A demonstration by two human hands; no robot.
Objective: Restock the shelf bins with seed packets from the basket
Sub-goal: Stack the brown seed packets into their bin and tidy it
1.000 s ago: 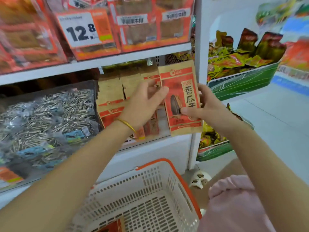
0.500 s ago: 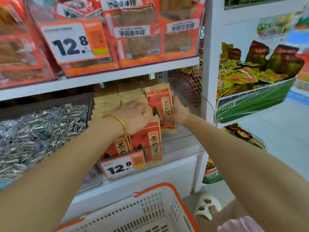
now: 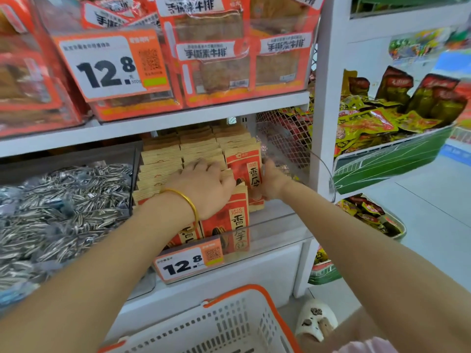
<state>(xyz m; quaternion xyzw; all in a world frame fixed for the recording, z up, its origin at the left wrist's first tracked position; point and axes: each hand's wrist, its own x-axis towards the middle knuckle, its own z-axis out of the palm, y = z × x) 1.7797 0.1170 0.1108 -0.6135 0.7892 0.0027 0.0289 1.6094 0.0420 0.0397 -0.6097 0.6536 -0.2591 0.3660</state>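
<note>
So at this point the left hand (image 3: 204,184), the one with the thin gold bangle (image 3: 190,203), lay palm-down on the stacked packets (image 3: 163,159) in the clear plastic shelf bin (image 3: 275,233). Its fingers were hooked down over the tops of the front ones, and my guess is it was holding a gap open. The right hand (image 3: 274,182) had hold of a flat red-and-kraft-brown paper seed packet (image 3: 246,171) by its right edge. Most of its fingers were hidden behind the packet, so don't ask me exactly how they sat. The packet stood upright in the bin's right-hand column, poking up above the ones in front, and it didn't look fully seated yet. The white slotted plastic basket with the orange rim (image 3: 229,324) sat below the shelf, and I couldn't see far enough into it to tell what was left. Handling-wise, these looked light and flat. The paper seemed stiffish and would probably crease if squeezed, and the loose contents likely bulge in the middle. I'd pinch it by a side edge or the sealed top strip and slide it straight down, since a corner could snag on the neighbours.
</note>
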